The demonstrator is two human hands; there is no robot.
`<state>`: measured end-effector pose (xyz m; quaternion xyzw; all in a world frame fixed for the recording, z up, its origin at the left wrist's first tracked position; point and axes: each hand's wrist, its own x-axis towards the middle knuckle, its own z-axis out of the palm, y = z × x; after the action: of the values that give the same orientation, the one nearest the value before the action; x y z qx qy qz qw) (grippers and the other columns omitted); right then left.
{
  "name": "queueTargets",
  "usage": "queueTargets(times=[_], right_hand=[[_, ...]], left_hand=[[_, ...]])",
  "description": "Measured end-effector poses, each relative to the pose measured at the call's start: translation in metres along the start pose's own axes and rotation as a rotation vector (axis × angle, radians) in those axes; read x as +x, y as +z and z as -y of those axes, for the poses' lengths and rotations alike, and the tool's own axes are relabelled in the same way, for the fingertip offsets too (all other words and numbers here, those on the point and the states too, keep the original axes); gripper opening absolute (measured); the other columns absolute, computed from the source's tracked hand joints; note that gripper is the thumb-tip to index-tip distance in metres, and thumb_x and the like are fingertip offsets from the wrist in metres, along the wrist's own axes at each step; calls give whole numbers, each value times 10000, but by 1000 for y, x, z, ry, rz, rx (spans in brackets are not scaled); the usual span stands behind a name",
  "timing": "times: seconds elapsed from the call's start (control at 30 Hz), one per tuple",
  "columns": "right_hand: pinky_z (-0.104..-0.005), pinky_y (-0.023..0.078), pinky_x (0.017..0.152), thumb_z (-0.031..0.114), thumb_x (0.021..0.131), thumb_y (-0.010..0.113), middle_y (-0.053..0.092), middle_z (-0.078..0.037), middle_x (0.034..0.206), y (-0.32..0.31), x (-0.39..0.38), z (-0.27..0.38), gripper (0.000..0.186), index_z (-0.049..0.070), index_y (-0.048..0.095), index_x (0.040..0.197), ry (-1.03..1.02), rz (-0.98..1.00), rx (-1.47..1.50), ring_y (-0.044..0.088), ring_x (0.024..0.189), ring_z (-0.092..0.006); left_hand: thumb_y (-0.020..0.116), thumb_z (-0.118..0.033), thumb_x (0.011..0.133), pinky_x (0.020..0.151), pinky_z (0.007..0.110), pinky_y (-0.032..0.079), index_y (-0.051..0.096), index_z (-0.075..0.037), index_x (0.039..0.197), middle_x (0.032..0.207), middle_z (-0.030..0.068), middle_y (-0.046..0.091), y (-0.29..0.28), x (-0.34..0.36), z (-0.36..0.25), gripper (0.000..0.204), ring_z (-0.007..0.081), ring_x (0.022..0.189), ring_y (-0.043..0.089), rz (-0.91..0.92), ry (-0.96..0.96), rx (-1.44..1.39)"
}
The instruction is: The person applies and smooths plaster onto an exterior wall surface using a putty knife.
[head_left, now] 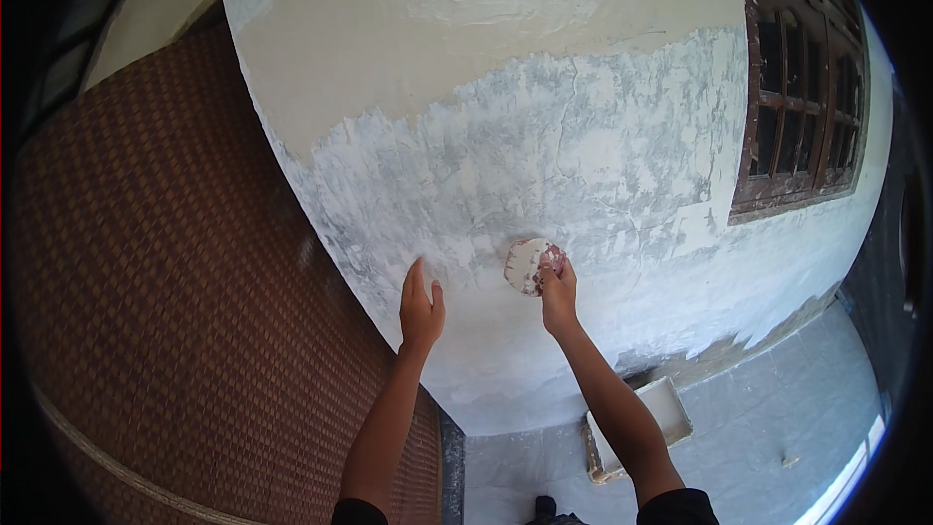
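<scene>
In front of me is a wall (603, 136), bare beige in its upper part and patchy white and grey lower down, with cracks in the coating. My right hand (557, 297) grips a small, flat, rounded scraper (525, 264) smeared with white paste and reddish at its edges, held against or very near the wall. To the left, my left hand (422, 303) has its fingers apart and holds nothing, its fingertips at or close to the wall surface; actual contact is unclear.
A brown woven panel (146, 262) runs along the left. A dark wooden window (799, 107) with small panes is at the upper right. Below, on the grey tiled floor (797, 399), a rectangular paste-stained tray (666, 403) sits by the wall's base, partly behind my right arm.
</scene>
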<state>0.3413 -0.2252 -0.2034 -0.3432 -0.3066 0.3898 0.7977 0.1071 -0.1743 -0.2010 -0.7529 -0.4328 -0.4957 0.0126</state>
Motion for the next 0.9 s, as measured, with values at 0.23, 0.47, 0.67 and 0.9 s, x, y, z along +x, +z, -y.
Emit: queueTargets(times=[0.23,0.47,0.67,0.9], right_hand=[[-307,521,870,192,1037,551,625,-79,1137,-89,-48,-14,278,-2,522,1234,84,-83,-13,610,1003,-131],[-336,534,912,176,1038,536,617,-80,1213,-212,-93,-29,325,19,502,1320,224,-210,-92,632,1064,-176],[-330,543,917,201,1055,502,626,-75,1201,-328,-136,-34,332,15,497,1330,391,-303,-110,635,1087,-172],[-279,484,904,281,1061,511,639,-43,1128,-484,-180,-43,352,-21,566,1232,473,-308,-556,588,993,-96]], left_hand=[[503,-170,1005,1092,441,398,462,-11,1421,1382,218,537,50,-69,-36,448,368,1305,495,205,-82,-180],[496,-194,1009,1099,435,396,486,-1,1396,1387,212,545,119,-173,-78,433,352,1303,505,449,-180,-313],[507,-200,1004,1100,430,394,490,14,1385,1375,221,555,171,-286,-113,437,362,1298,511,576,-325,-327],[512,-193,1000,1089,435,397,485,25,1380,1362,235,557,241,-423,-169,439,376,1284,519,669,-524,-349]])
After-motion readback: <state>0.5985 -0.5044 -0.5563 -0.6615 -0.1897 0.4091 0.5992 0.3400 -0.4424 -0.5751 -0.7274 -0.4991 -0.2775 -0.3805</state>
